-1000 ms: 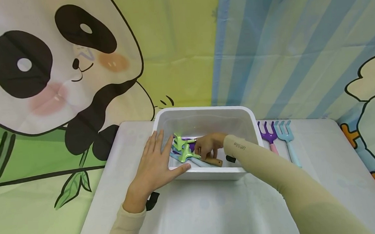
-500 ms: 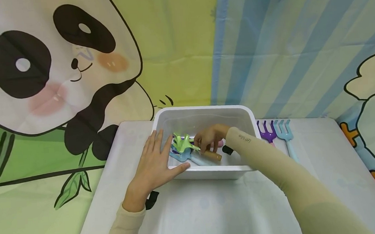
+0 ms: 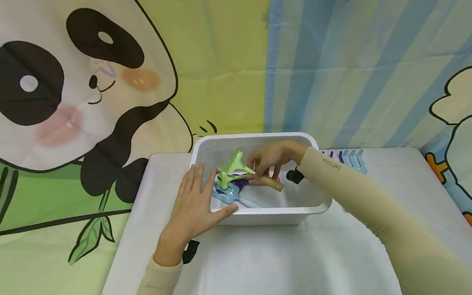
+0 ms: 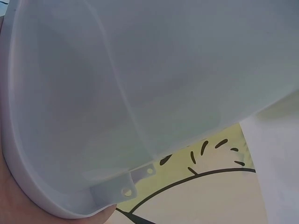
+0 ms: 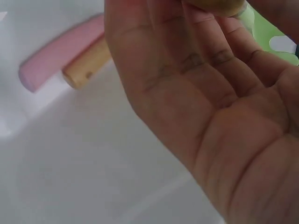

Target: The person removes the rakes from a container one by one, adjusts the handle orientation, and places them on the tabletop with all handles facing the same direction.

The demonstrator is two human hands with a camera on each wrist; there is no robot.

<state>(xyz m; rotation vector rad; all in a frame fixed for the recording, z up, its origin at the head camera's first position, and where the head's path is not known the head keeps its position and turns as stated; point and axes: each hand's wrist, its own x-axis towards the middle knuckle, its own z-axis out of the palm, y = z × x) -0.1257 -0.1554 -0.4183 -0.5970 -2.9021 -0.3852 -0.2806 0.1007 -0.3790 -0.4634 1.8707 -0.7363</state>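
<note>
Inside a white plastic tub (image 3: 261, 213), my right hand (image 3: 275, 158) grips the wooden handle of a light green hand rake (image 3: 237, 164), whose head is raised above the other tools. In the right wrist view, that wooden handle (image 5: 219, 6) is between the curled fingers. Below lie a second green hand rake (image 3: 223, 179) with a wooden handle (image 3: 274, 184), a light blue rake (image 3: 228, 193) and a pink handle (image 5: 60, 53). My left hand (image 3: 192, 207) rests on the tub's left front corner, fingers straight along the left side and thumb on the front rim.
Right of the tub, partly hidden by my right sleeve, lie a purple rake (image 3: 339, 157) and a light blue rake (image 3: 356, 161) on the white table (image 3: 244, 270). A printed panda curtain (image 3: 222, 66) hangs behind the table.
My right hand has moved up, back and slightly right inside the tub, lifting one green rake away from the other tools. The left hand stays at the tub's corner.
</note>
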